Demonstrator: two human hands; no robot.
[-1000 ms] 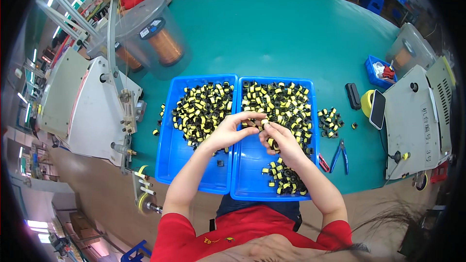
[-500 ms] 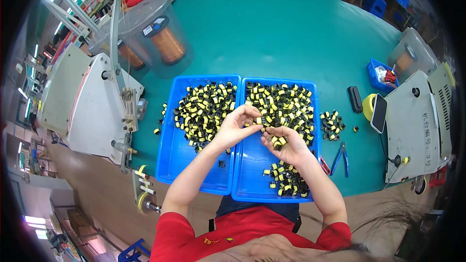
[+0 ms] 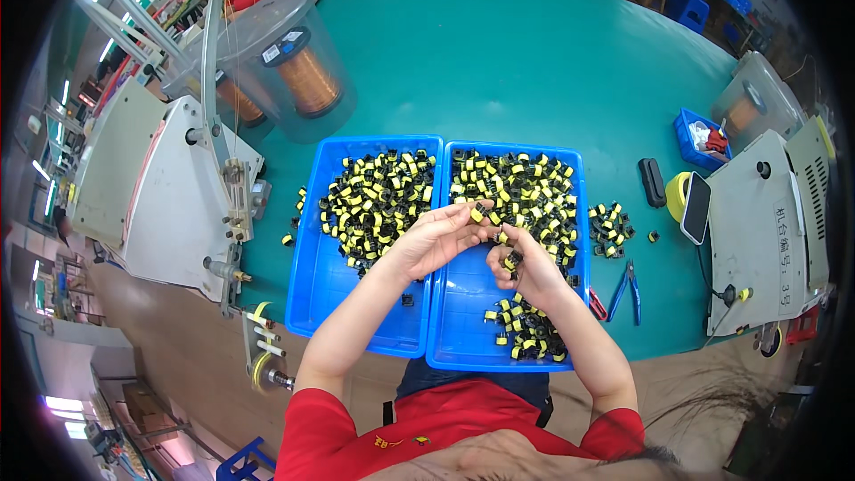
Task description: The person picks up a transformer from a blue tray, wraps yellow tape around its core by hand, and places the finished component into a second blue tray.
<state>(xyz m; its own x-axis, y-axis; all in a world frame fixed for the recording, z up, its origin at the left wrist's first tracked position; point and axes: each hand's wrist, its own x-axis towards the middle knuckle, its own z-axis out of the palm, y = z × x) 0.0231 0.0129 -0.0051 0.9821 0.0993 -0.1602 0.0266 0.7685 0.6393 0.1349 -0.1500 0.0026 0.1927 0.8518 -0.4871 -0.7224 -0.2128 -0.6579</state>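
Observation:
Above the inner walls of two blue bins, my hands meet fingertip to fingertip. My left hand [image 3: 436,240] pinches a small black transformer coil [image 3: 479,212] wrapped in yellow tape. My right hand [image 3: 533,269] is curled round a few more coils [image 3: 511,260], its thumb and forefinger close to the left fingertips; whether they touch the pinched coil is unclear. A heap of the same coils fills the far part of the left bin [image 3: 303,307]. The right bin [image 3: 463,352] has a large heap at its far end and a smaller pile [image 3: 527,330] at its near right.
Loose coils [image 3: 610,230] lie right of the bins, near blue-handled pliers [image 3: 628,292], a red-handled tool [image 3: 597,305] and a black case [image 3: 651,183]. A phone [image 3: 696,207] leans on a yellow roll. White machines flank the green table [image 3: 499,53]; copper wire spools [image 3: 307,80] stand at left.
My right fingers have curled in over the coils that lay in the open palm. The left fingertips have shifted slightly, and the coil between them has tilted.

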